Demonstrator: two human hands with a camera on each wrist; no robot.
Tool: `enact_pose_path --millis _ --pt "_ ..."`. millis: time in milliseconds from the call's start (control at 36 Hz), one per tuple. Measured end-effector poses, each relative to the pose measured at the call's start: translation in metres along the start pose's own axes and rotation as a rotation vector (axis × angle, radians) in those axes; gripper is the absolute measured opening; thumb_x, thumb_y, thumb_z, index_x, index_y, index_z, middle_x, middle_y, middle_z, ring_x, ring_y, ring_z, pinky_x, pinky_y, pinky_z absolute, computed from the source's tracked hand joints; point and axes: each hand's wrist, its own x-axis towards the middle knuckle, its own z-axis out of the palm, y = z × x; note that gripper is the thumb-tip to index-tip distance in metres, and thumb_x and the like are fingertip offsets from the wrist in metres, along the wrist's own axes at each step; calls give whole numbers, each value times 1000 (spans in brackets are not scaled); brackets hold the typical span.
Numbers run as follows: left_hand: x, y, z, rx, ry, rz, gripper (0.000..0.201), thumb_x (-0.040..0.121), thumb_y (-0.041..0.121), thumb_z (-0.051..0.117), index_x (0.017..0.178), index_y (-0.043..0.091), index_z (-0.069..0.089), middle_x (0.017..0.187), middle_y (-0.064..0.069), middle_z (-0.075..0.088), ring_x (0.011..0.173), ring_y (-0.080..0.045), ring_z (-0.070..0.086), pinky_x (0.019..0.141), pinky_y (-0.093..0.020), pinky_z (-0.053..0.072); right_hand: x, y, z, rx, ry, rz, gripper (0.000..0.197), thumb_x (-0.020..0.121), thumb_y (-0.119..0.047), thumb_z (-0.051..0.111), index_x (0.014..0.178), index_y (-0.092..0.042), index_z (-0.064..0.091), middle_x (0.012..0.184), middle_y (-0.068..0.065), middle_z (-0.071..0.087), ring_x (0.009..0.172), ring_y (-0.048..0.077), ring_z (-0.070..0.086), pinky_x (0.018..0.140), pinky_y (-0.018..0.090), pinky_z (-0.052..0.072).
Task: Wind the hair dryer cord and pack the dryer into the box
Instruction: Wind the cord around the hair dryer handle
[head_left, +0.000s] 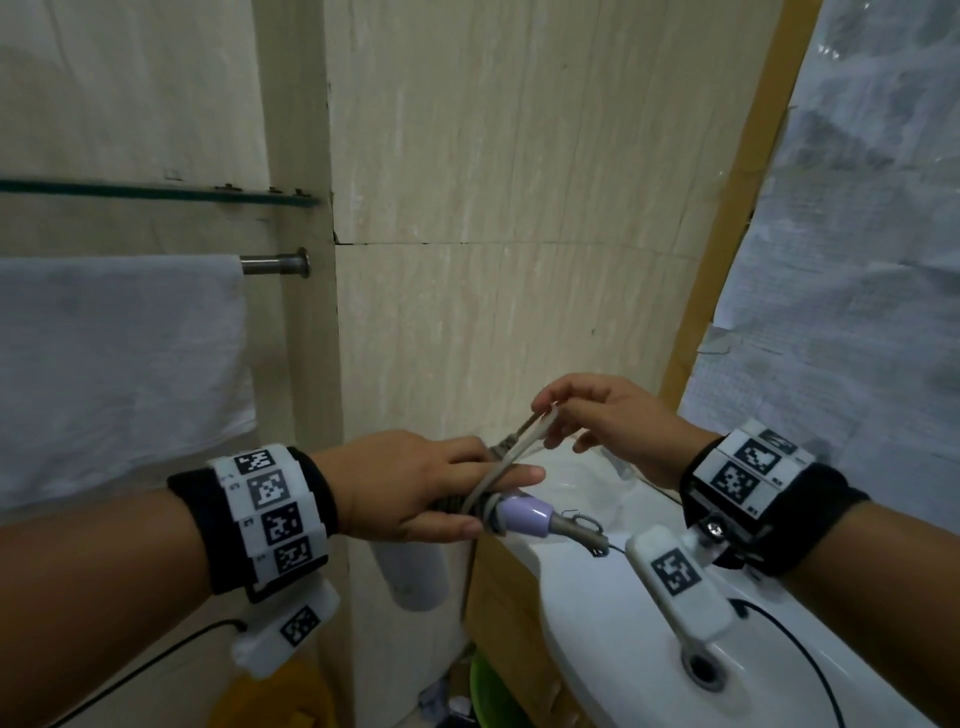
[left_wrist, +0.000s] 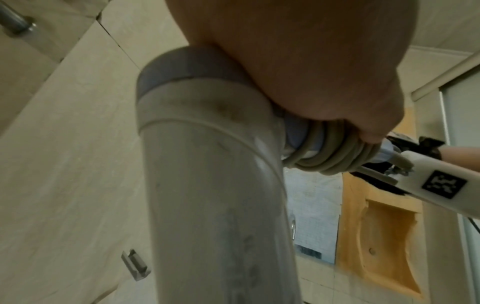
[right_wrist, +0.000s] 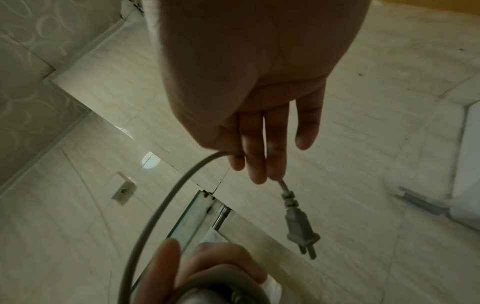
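One hair dryer (head_left: 519, 513), one grey cord (head_left: 511, 452) ending in one two-pin plug (right_wrist: 301, 228), and two hands are in view, above a white sink (head_left: 623, 649) at 5 o'clock and right of a white towel (head_left: 114, 364) at 9 o'clock. The left hand (head_left: 410, 483) reaches in from 8 o'clock, fingers curled round the lilac handle with its several cord coils, forefinger straight. The right hand (head_left: 608, 421), from 4 o'clock, pinches the cord near the plug between thumb and fingertips, little finger loosely extended.
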Motion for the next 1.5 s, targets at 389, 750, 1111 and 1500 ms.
enact_pose_path --millis 389,750,1111,1500 --pt "1 0 -4 -328 218 -172 61 89 61 39 140 64 4 130 -1 54 113 -16 56 94 -41 49 -7 16 5 -193 -175 -8 29 89 3 55 80 -23 64 73 -1 66 68 11 62 65 26 51" --pt "0 -5 -8 -603 440 -266 57 88 52 41 139 51 16 116 17 57 89 -2 65 72 -17 54 -11 29 19 39 -173 64 28 91 -6 54 109 -23 41 80 8 72 75 20 63 69 33 47" --pt "3 -15 2 -560 477 -381 45 87 60 38 130 50 31 96 5 64 80 -9 64 69 -29 58 -28 15 42 164 -397 -166 24 90 9 53 102 -10 62 88 12 68 81 16 66 78 25 53" --pt "8 -12 11 -656 310 -451 36 93 59 42 122 37 47 98 7 65 85 -14 65 74 -37 57 -26 4 61 -270 -42 -499 21 84 -44 53 83 -24 59 85 -5 52 70 5 50 65 22 45"
